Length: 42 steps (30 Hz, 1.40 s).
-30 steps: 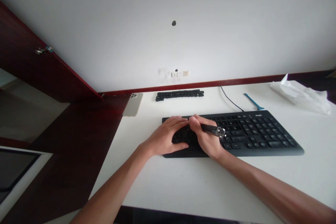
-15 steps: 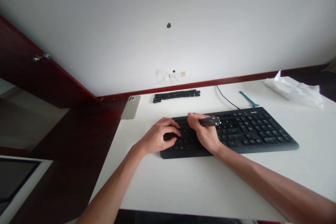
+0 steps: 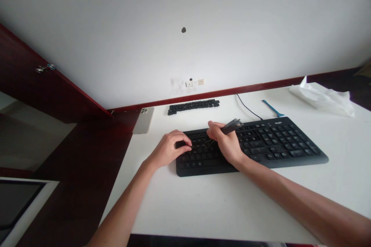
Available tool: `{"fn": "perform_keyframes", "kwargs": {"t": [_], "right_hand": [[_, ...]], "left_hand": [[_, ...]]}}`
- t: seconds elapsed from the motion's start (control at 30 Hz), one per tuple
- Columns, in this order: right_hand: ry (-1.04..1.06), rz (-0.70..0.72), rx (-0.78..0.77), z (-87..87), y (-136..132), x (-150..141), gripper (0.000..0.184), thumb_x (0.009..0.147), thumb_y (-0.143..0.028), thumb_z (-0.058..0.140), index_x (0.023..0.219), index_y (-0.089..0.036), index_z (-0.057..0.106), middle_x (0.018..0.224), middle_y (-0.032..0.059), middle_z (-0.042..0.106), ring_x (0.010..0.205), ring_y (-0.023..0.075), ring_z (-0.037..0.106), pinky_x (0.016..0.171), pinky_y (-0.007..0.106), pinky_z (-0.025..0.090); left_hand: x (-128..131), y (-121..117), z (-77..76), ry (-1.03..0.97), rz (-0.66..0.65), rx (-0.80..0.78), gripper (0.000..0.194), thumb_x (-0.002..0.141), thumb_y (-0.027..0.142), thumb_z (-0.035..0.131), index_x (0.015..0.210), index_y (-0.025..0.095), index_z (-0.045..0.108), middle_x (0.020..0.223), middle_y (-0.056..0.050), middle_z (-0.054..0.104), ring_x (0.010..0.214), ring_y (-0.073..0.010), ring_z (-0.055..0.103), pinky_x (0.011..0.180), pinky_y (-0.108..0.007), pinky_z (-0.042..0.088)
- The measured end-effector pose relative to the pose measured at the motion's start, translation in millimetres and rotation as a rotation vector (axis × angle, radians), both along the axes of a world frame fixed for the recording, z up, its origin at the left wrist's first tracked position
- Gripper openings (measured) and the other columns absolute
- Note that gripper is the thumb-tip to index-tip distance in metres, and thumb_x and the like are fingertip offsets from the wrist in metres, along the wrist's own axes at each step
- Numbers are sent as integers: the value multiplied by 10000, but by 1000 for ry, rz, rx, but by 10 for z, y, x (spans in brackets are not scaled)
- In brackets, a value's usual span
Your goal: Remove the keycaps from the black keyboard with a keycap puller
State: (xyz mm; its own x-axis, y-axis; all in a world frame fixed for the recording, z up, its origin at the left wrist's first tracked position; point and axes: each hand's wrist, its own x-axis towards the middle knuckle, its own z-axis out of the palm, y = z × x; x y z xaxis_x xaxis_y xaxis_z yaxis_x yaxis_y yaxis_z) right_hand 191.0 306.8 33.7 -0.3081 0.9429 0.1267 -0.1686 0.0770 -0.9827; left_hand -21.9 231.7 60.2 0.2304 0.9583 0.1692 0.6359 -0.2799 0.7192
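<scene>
Our right hand (image 3: 228, 146) grips a tool (image 3: 230, 126); our left hand (image 3: 168, 148) is narrow, contents unclear. Far keycaps (image 3: 193, 105) are off the keyboard (image 3: 290, 142), many on.

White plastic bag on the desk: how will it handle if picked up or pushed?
Likely floppy: the white plastic bag lies crumpled, with a loose peak sticking up. Probably light for its size, since it looks like thin film, though I can't tell if anything is inside. Pushed, it may crumple or slide on the smooth-looking desk rather than roll.
</scene>
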Motion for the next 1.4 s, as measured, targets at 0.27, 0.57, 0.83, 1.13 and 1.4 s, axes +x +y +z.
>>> {"fn": "perform_keyframes", "kwargs": {"t": [0.27,0.57,0.83,1.13,1.4], "right_hand": [[32,7,-17,-25,27,6,558,983,-502,604,572,-228,344,584,-22,340,601,149,319,597,347,270],[65,-33,-24,-55,55,-21,560,970,-497,617,555,-234,348,557,-25,339,578,145,341,601,342,323],[71,8,-50,-49,63,-3,550,974,-467,619,561,-227,347,560,-33,336,581,136,324,601,335,299],[18,42,-49,12,54,7,555,961,-515,599,557,-222,356,559,-26,348,574,134,313,578,331,267],[-12,66,-45,36,43,13,536,968,-494,575,569,-223,340,571,-31,337,571,129,294,573,326,248]], "left_hand": [[-509,174,-241,-1,488,40,164,914,357,674,923,217,760,966,-26,773,872,-196,657,865,-326,502],[-693,256,-418,123,582,-8,223,888,402,660,861,218,784,876,-26,758,758,-185,601,748,-302,469],[-708,219,-313,131,558,89,216,925,373,635,986,230,785,1028,-26,749,721,-150,583,743,-286,484],[-642,72,-186,359,426,119,99,883,343,722,915,263,771,1019,-8,705,898,-186,673,781,-279,494],[-623,116,-243,451,428,150,90,921,270,666,935,264,754,1003,-11,703,949,-207,669,846,-312,492]]}}
